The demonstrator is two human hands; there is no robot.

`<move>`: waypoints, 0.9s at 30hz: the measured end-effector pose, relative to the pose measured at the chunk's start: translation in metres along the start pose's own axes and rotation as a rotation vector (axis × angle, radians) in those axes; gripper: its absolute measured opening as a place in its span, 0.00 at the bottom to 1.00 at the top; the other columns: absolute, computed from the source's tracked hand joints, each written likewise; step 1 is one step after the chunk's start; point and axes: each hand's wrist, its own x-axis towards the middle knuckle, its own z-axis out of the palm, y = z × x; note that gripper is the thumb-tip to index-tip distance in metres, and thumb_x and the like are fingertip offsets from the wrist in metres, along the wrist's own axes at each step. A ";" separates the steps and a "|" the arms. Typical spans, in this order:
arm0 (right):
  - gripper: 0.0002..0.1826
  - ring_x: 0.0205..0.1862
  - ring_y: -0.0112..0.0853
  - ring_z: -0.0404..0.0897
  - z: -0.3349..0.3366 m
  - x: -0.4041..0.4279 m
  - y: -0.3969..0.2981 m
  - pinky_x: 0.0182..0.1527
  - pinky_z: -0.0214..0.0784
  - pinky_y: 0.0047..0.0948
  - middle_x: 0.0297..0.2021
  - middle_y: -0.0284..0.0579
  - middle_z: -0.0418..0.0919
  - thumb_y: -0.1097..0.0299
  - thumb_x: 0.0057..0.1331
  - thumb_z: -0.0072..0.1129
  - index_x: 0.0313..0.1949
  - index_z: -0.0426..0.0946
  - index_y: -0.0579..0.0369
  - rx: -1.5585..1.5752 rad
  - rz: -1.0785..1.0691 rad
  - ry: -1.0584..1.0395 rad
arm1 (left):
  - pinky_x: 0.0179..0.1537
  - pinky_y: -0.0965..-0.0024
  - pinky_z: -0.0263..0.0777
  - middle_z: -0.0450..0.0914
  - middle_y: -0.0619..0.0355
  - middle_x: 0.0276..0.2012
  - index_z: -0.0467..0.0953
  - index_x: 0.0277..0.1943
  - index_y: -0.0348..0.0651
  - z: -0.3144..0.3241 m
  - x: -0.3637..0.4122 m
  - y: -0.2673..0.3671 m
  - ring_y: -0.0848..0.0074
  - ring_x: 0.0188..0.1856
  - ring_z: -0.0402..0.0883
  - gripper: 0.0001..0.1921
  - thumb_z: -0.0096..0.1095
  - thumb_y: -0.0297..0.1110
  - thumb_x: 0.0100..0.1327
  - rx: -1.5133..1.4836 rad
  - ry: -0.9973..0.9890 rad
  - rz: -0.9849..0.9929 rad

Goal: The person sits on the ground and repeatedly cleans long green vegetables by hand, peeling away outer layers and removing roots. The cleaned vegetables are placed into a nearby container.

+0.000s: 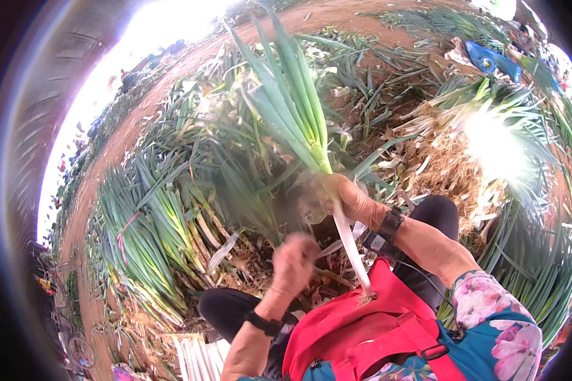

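Observation:
My right hand [348, 199] is closed around the stalk of a large green onion [345, 238], whose green leaves fan upward and whose white stem slants down. Its rooted end rests against a red apron [329, 333]. Below and to the left, my left hand [295, 262] is blurred, with its fingers curled; a pale strip of leaf lies at its fingers, and whether they grip it I cannot tell. Green onions with a pink tie [126, 235] lie left of my knees. A pile of green onions with tangled roots [450, 166] lies at the right.
Loose leaves and peelings [209, 128] cover the ground ahead. A blue plastic bag [493, 62] lies at the upper right. More green onions [538, 266] lie beside my right knee. A dirt path [119, 138] curves past on the left, with a bicycle wheel [81, 352] near its lower end.

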 end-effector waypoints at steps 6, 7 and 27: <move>0.09 0.18 0.20 0.66 0.029 -0.005 0.024 0.19 0.56 0.21 0.23 0.31 0.69 0.64 0.69 0.59 0.42 0.72 0.55 -0.144 0.011 -0.202 | 0.70 0.43 0.55 0.73 0.47 0.64 0.73 0.64 0.42 -0.086 0.064 0.067 0.45 0.69 0.66 0.23 0.58 0.37 0.67 0.217 0.626 0.340; 0.09 0.18 0.20 0.66 0.041 -0.006 0.028 0.19 0.55 0.21 0.23 0.32 0.69 0.67 0.68 0.59 0.42 0.72 0.56 -0.151 0.028 -0.224 | 0.72 0.37 0.46 0.69 0.50 0.68 0.72 0.66 0.43 -0.087 0.066 0.049 0.48 0.73 0.60 0.24 0.58 0.37 0.68 0.317 0.405 0.399; 0.09 0.21 0.18 0.68 0.145 0.001 0.080 0.23 0.58 0.21 0.24 0.28 0.71 0.68 0.65 0.56 0.44 0.73 0.56 -0.605 0.133 -0.609 | 0.78 0.42 0.37 0.73 0.56 0.56 0.77 0.53 0.51 -0.204 0.000 -0.013 0.59 0.72 0.62 0.18 0.59 0.29 0.58 1.353 -0.074 0.166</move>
